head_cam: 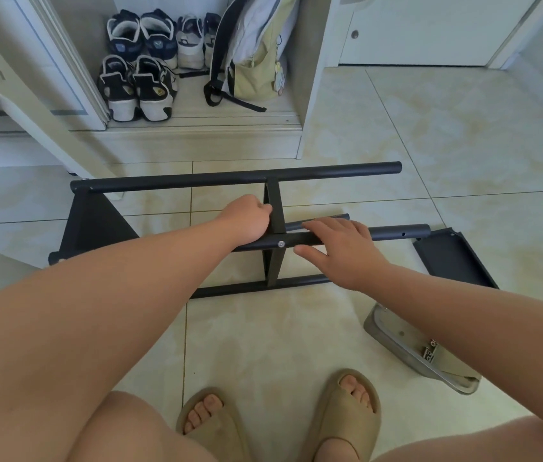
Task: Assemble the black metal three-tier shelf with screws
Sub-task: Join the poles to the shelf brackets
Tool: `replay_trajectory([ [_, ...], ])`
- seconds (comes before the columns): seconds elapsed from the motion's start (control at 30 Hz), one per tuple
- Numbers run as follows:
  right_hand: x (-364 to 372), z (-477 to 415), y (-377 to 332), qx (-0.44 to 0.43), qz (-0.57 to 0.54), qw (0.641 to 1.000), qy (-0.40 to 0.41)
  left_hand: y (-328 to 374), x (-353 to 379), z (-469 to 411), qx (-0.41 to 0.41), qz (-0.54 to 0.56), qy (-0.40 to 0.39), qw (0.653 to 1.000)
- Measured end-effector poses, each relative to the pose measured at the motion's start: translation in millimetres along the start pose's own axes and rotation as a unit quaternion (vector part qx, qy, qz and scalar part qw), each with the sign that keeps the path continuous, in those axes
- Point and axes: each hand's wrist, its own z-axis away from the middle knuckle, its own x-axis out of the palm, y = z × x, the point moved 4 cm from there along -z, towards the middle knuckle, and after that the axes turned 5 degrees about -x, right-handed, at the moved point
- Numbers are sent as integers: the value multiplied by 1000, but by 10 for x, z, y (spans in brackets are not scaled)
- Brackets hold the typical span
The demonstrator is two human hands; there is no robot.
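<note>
The black metal shelf frame (230, 177) lies on its side on the tiled floor, its long tubes running left to right. A black shelf panel (96, 221) is fixed at its left end and a middle panel (275, 208) stands edge-on between the tubes. My left hand (246, 217) is curled against the middle panel's left face, fingertips pinching something small there that I cannot make out. My right hand (340, 243) lies flat with straight fingers over the near upper tube (396, 232), just right of a silver screw head (280, 243). A loose black shelf panel (453, 258) lies at the right.
A metal tray (396, 341) holding small hardware sits on the floor under my right forearm. Several sneakers (136, 85) and a backpack (250, 51) fill the open cabinet behind the frame. My sandalled feet (280, 421) are near the bottom edge.
</note>
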Motion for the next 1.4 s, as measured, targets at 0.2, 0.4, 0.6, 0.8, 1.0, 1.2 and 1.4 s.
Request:
replay_trajectory([
  [0.2, -187, 559, 531, -50, 76, 995, 37, 607, -50, 374, 266, -92, 162, 946],
  [0.4, -121, 1176, 1185, -1, 119, 993, 23, 1217, 655, 725, 421, -167, 57, 890],
  [0.6, 300, 1511, 1811, 92, 92, 985, -116, 1349, 1603, 556, 322, -226, -108, 913],
  [0.8, 767, 1476, 2292, 131, 22, 978, -163, 1104, 2457, 324, 141, -209, -259, 932],
  [1.0, 1320, 1218, 2550, 165, -50, 975, -143, 901, 2971, 115, 97, -171, -274, 942],
  [1.2, 1740, 1046, 2755, 198, -77, 968, -131, 903, 3074, 38, 142, -114, -316, 931],
  [1.4, 2026, 964, 2799, 210, -66, 967, -126, 953, 3073, -17, 153, -74, -375, 911],
])
